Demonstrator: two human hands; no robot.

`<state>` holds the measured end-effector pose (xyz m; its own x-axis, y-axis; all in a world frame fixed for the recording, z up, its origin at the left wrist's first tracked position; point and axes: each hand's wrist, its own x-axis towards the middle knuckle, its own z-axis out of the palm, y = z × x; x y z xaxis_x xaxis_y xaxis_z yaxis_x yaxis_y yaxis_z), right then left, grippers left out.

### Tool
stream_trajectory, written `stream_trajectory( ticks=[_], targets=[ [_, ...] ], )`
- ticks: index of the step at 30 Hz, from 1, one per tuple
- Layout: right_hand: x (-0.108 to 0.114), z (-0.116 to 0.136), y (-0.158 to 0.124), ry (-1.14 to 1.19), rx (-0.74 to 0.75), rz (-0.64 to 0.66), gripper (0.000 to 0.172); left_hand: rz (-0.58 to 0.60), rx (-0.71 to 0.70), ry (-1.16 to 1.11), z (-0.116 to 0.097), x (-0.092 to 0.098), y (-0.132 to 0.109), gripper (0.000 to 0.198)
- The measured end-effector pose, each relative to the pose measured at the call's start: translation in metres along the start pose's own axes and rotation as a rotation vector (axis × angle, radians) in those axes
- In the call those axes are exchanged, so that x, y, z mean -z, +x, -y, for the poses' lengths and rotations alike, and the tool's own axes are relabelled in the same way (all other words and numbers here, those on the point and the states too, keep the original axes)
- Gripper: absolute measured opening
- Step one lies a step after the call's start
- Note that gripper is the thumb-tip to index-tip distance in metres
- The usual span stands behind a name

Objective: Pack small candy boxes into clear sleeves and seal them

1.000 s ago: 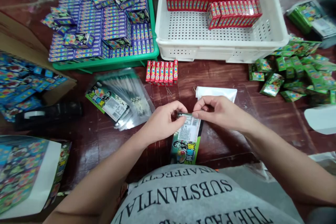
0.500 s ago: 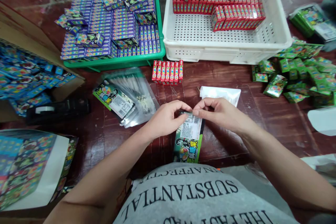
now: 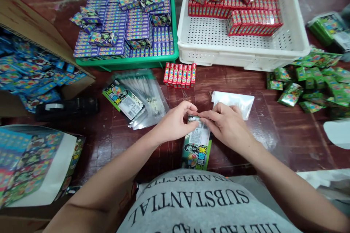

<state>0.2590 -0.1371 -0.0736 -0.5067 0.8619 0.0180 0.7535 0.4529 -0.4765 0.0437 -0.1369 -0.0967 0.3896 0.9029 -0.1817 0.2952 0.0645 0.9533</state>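
Observation:
A printed plastic pouch [image 3: 197, 149] in green and black, with a white label, lies on the table close to my body. My left hand [image 3: 177, 122] pinches its top edge between thumb and fingers. From the other side, my right hand [image 3: 225, 122] has its fingers closed on the same top edge, just right of the left fingertips. The pouch's mouth is partly covered by my fingers. Behind my right hand rests a white plastic packet [image 3: 246, 102]. A short row of small red boxes [image 3: 179, 75] stands beyond my hands.
Fanned clear bags [image 3: 150, 105] lie left of my hands. At the back stand a green crate [image 3: 123, 62] of purple boxes and a white crate [image 3: 240, 56] of red boxes. Green boxes [image 3: 291, 94] are heaped at right. A carton [image 3: 32, 18] of blue boxes and a black object [image 3: 79, 108] are at left.
The right hand has turned, its fingers now lying more over the pouch's top edge. The left hand keeps its pinch. The whole view has shifted slightly, with the surroundings appearing further right.

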Motion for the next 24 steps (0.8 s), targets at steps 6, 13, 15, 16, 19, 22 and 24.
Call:
stream_trajectory(
  ticks=[6,13,15,16,19,22,24],
  targets=[
    [0.008,-0.021,-0.018,0.415,-0.176,-0.432,0.053,-0.052,0.011,-0.046,0.011,0.032,-0.009,0.048],
    [-0.042,-0.008,-0.038,0.887,-0.365,-0.573,0.088,-0.513,0.088,-0.497,0.028,0.017,-0.036,0.066],
    [-0.046,-0.002,-0.029,0.873,-0.422,-0.653,0.087,-0.473,0.099,-0.504,0.027,-0.001,-0.048,0.061],
    [-0.044,-0.001,-0.024,0.845,-0.433,-0.692,0.086,-0.437,0.098,-0.476,0.026,-0.009,-0.053,0.052],
    [-0.033,0.001,-0.017,0.779,-0.349,-0.613,0.093,-0.279,0.046,-0.295,0.02,-0.021,-0.061,0.023],
    [-0.029,0.003,-0.018,0.795,-0.178,-0.375,0.1,-0.238,-0.044,-0.248,0.013,-0.024,-0.054,0.03],
    [-0.034,0.005,-0.021,0.752,-0.11,-0.406,0.098,-0.274,-0.107,-0.288,0.011,-0.024,-0.047,0.042]
  ],
)
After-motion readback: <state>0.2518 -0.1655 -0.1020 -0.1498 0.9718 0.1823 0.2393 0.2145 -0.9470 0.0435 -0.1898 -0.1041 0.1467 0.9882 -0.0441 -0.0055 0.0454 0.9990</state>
